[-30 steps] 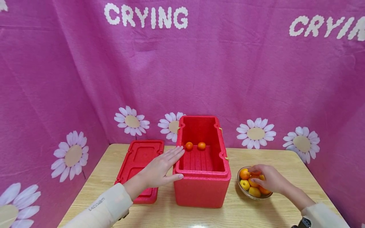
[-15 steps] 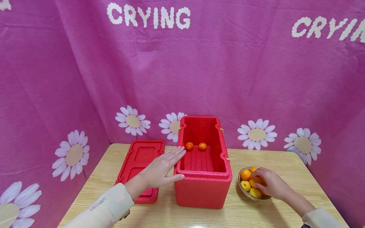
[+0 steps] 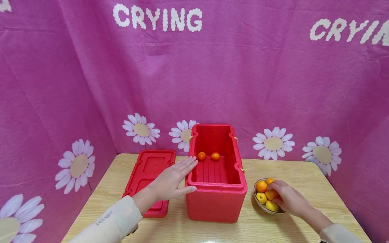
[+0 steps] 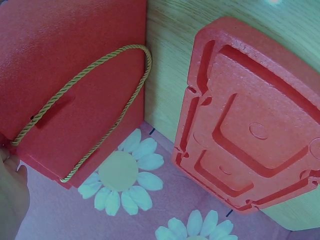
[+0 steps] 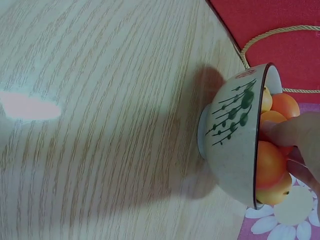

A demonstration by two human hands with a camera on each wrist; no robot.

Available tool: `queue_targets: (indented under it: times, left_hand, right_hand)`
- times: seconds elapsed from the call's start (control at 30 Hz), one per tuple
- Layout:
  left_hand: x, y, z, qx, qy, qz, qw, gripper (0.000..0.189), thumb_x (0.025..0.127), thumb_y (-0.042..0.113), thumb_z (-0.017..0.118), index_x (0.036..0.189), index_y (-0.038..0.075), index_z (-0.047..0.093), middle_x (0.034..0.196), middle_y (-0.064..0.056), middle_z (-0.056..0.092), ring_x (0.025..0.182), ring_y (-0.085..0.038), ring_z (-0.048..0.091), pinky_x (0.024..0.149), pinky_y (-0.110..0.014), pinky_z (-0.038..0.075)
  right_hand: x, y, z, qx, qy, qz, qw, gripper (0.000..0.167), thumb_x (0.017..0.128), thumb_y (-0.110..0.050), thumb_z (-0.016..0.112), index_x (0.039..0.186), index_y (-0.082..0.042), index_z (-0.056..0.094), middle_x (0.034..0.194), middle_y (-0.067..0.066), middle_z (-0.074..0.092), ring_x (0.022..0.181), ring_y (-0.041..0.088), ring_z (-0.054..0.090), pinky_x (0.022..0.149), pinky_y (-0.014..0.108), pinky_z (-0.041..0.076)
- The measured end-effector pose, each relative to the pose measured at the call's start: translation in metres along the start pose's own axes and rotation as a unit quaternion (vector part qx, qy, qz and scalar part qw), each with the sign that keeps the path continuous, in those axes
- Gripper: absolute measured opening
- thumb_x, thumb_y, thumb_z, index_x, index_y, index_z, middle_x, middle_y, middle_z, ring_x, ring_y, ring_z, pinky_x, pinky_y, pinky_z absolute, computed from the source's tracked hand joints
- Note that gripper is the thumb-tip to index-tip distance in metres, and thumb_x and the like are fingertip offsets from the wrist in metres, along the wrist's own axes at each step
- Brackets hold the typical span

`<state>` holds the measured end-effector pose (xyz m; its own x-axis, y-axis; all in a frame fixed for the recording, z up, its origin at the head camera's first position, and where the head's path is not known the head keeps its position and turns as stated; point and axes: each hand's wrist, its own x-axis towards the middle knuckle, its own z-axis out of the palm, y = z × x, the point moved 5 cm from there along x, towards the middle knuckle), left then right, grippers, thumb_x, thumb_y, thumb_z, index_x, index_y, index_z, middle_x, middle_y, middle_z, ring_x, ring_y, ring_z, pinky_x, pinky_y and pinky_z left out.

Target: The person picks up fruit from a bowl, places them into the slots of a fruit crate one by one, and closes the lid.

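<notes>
My left hand (image 3: pixel 173 179), fingers straight, rests on the left rim of a red foam box (image 3: pixel 215 206). Two oranges (image 3: pixel 215 156) lie on the box floor toward its far end. To the right stands a patterned bowl (image 5: pixel 232 140), filled with oranges (image 3: pixel 261 186) and yellow fruit (image 3: pixel 271 206). My right hand (image 3: pixel 290 198) reaches over the bowl's right side with its fingers curled down among the fruit. In the right wrist view its thumb and fingers pinch an orange (image 5: pixel 286 149), mostly hidden by the hand.
The box's red lid (image 3: pixel 150 168) lies on the wooden table (image 3: pixel 112 189) to the left of the box. A gold rope handle (image 4: pixel 90 70) hangs on the box's side. Behind the table hangs a purple cloth (image 3: pixel 212 84) with daisies.
My right hand has shifted toward the bowl's right side, with its fingers lower among the fruit. My left hand stays on the box rim.
</notes>
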<state>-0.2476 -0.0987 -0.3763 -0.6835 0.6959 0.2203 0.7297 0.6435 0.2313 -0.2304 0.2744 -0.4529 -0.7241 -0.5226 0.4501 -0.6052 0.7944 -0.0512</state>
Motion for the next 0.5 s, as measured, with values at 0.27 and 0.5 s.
queue_targets:
  times: [0.27,0.5]
  left_hand:
    - [0.0001,-0.0005,0.0010,0.000,0.002,0.001,1.0000,0.080,0.090,0.056,0.054,0.154,0.017,0.024,0.162,0.001,0.022,0.150,-0.017,0.021,0.120,-0.042,0.029]
    - [-0.0005,-0.0006,0.0005,-0.001,0.007,0.002,1.0000,0.080,0.090,0.055,0.055,0.154,0.017,0.024,0.162,0.001,0.022,0.150,-0.018,0.021,0.120,-0.043,0.029]
  right_hand:
    - [0.0002,0.0001,-0.0014,0.007,0.010,-0.005,0.9999,0.044,0.051,0.003,0.088,0.087,-0.012,0.066,0.087,-0.003,0.062,0.079,0.013,0.058,0.070,0.032,0.058]
    - [0.0028,0.0012,-0.0020,0.036,-0.011,-0.003,0.9993,0.040,0.055,0.000,0.087,0.088,-0.010,0.065,0.086,-0.004,0.062,0.076,0.008,0.056,0.068,0.029,0.056]
